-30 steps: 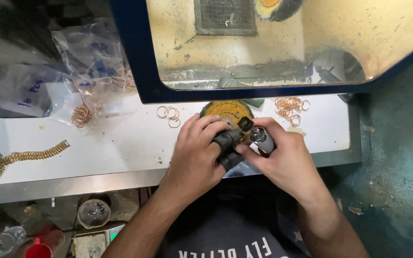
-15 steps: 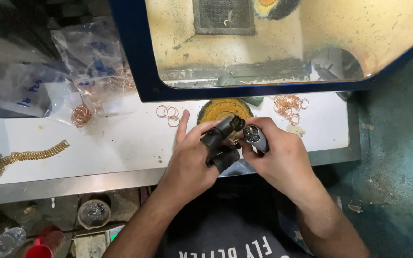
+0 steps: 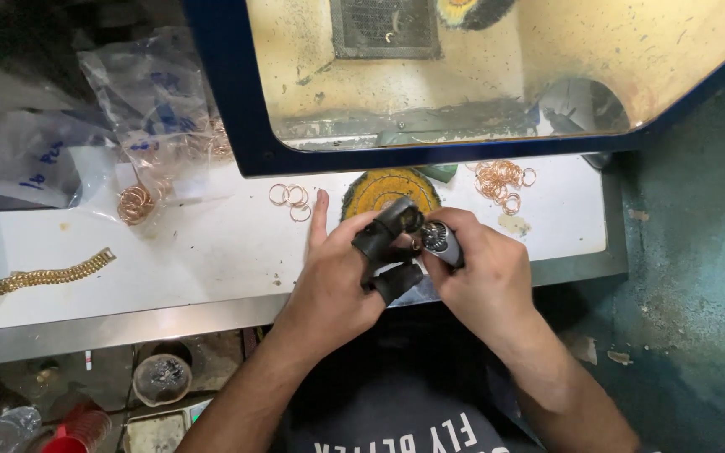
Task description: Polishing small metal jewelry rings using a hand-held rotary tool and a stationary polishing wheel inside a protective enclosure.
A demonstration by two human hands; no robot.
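1. The left hand [image 3: 337, 281] and right hand [image 3: 484, 281] meet just over the near edge of the white table [image 3: 211, 252], above the person's lap.
2. The right hand is closed around a small tool [image 3: 440, 239]: a short metal-grey barrel with a rounded, shiny front end. Only that end and part of the body show; the rest is buried in the fist.
3. The tool sits between the 2 hands, its tip pointing toward the left hand and touching or nearly touching it.
4. The left hand wears black finger guards [image 3: 388, 243] on at least 2 fingers. They are dark, matte and thick, 1 raised toward the tool and 1 curled lower down.
5. The left fingers are pinched together at the tool's tip; whether a small piece is held there I cannot tell. The index finger lies out flat on the table.
6. Just behind the hands lies a round yellow buffing wheel [image 3: 388, 189], partly hidden by the guards.
7. 3 loose copper-coloured rings [image 3: 289, 197] lie left of the wheel, and a heap of rings [image 3: 501, 180] lies to its right.
8. Far left, a gold chain [image 3: 39, 278] lies on the table, well apart from the hands.
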